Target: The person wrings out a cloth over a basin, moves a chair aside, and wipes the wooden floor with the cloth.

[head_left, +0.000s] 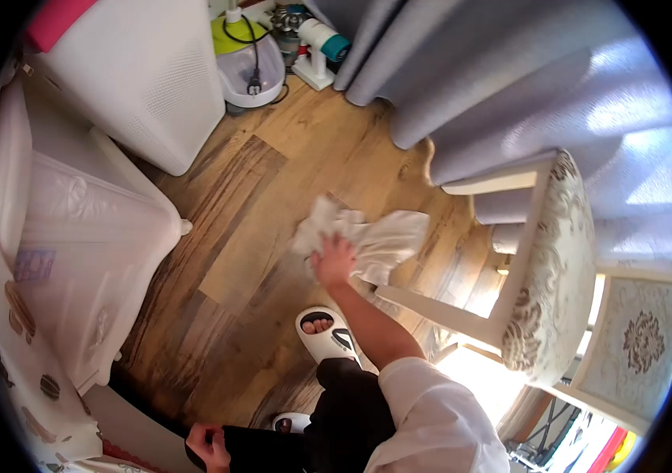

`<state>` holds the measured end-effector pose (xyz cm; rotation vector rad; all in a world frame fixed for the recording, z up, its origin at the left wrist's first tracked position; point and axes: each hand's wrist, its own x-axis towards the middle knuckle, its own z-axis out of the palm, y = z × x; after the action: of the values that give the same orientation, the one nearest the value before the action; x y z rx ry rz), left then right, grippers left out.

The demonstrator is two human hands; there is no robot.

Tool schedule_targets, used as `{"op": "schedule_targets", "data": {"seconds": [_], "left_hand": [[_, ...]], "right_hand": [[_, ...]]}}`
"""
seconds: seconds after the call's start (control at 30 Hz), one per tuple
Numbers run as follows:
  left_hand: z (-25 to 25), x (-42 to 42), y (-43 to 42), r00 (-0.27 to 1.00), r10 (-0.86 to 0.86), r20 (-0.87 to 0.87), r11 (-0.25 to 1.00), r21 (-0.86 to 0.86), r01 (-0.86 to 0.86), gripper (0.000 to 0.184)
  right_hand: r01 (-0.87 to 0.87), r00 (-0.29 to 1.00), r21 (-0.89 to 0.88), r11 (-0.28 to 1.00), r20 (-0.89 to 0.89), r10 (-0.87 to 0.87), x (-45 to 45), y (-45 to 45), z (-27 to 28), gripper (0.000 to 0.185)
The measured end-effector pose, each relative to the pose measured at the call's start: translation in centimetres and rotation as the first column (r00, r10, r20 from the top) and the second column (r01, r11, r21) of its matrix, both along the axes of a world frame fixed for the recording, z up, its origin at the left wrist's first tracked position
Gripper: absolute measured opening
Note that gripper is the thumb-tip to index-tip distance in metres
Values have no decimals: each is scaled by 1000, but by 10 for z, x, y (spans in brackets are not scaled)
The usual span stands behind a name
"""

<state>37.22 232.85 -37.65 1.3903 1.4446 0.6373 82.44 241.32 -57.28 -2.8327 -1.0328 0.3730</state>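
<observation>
My right hand (334,260) reaches down to the wooden floor and lies on a crumpled pale cloth (389,239), with the fingers spread. The hand and the near part of the cloth are slightly blurred. The cloth's right side fans out in folds close to a chair leg. At the lower edge my left hand (208,449) is beside my dark-clad knee, its fingers curled in and nothing visible in them; part of it is cut off by the frame. A white slipper (328,335) on my foot stands just below the cloth.
An upholstered chair (552,268) stands at the right before grey curtains (501,94). At the left are a white cabinet (99,236) and a white perforated box (143,87). A green-topped appliance (249,67) and a handheld vacuum (320,47) sit at the back.
</observation>
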Motion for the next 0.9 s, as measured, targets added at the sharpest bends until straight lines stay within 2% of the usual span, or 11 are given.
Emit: {"op": "schedule_targets", "data": {"seconds": [0.2,0.23,0.33,0.37,0.4,0.5,0.53,0.57,0.6,0.73,0.9], "left_hand": [[0,42,26,983,-63,171,991,-104,81,13],[-4,51,30,977,-155,144,978,-121,173,13],[-16,94,45,914,-368,172,892,-212,399,10],[-20,115,49,886,-387,256,854,-263,449,10],[-32,136,49,810,-466,356,791,-244,562,14],[11,237,44,585,-582,565,645,-117,755,34],[30,272,39,492,-624,607,558,-95,824,49],[51,306,29,444,-636,631,575,4,818,58],[71,334,14,406,-643,650,597,93,797,67],[97,412,-44,589,-510,627,809,116,577,84],[90,454,-57,547,-627,555,772,345,535,74]], "right_hand": [[-387,901,-91,917,-247,356,-18,-79,19,59],[-374,854,88,923,-355,379,-17,-108,16,59],[-230,601,166,959,-750,274,0,-180,112,52],[25,476,312,950,-839,263,7,-227,141,42],[327,280,64,943,-959,-32,15,-273,180,39],[878,212,124,463,-967,-144,29,-417,302,42],[948,310,280,152,-920,-241,31,-471,311,45],[859,511,483,169,-816,-270,38,-524,320,48],[848,321,411,-335,-901,-293,52,-546,346,48],[533,643,664,-524,-721,-260,112,-621,391,52],[149,770,751,-644,-496,-400,182,-580,454,71]]}}
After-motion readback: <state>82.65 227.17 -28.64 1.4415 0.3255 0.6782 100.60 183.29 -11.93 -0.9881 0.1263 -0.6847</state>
